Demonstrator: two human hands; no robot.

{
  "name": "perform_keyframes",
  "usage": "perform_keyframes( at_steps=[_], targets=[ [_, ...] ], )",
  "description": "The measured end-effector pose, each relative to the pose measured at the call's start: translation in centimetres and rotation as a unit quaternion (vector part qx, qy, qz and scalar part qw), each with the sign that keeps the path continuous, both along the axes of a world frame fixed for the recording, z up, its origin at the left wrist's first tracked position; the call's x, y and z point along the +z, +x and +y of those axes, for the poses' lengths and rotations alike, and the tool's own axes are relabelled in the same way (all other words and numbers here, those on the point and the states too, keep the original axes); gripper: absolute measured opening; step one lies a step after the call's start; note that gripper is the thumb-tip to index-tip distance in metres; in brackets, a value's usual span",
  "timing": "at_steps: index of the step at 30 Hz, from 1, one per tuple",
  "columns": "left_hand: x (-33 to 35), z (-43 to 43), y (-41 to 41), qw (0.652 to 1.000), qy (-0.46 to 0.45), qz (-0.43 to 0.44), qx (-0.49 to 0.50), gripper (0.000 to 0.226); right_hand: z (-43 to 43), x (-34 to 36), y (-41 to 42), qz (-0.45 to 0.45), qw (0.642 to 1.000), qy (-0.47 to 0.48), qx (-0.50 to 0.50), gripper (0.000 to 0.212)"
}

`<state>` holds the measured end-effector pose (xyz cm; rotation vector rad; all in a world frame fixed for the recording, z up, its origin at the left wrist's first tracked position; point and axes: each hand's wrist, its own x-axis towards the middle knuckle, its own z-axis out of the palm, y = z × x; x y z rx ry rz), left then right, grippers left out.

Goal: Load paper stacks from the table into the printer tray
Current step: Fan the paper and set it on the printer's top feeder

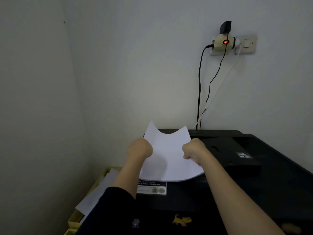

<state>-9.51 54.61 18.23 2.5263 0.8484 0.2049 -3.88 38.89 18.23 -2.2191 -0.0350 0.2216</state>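
A thin stack of white paper hangs over the black printer, bowed so its far edge sags in the middle and its two far corners stick up. My left hand grips the stack's left edge. On the right edge my right hand grips it, fingers curled round the sheets. The stack's far edge points toward the printer's rear, where the tray opening is hidden behind the paper. More white sheets lie to the left of the printer.
The printer stands in a corner, walls close on the left and behind. A wall socket with an adapter and a red light sends cables down behind the printer. A yellow box sits at the lower left.
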Motion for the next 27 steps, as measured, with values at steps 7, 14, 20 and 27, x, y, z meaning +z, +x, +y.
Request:
perform_keyframes(
  at_steps=[7, 14, 20, 27],
  targets=[
    [-0.4, -0.3, -1.1, 0.994, 0.054, 0.064, 0.067, 0.039, -0.1, -0.5, -1.2, -0.087, 0.983, -0.155, -0.040, 0.019],
    [0.4, -2.8, -1.9, 0.996, 0.057, -0.054, 0.047, 0.046, -1.4, 0.1, -3.3, -0.139, 0.974, -0.172, -0.050, 0.032],
    [-0.8, -9.9, -5.4, 0.936, 0.070, -0.340, -0.063, 0.055, -5.9, -1.2, -7.0, -0.370, 0.926, -0.066, -0.042, 0.039],
    [-8.0, -17.8, -11.6, 0.867, 0.062, -0.473, -0.143, 0.038, -11.3, -7.2, -13.0, -0.520, 0.853, 0.010, -0.032, 0.031]
  ],
)
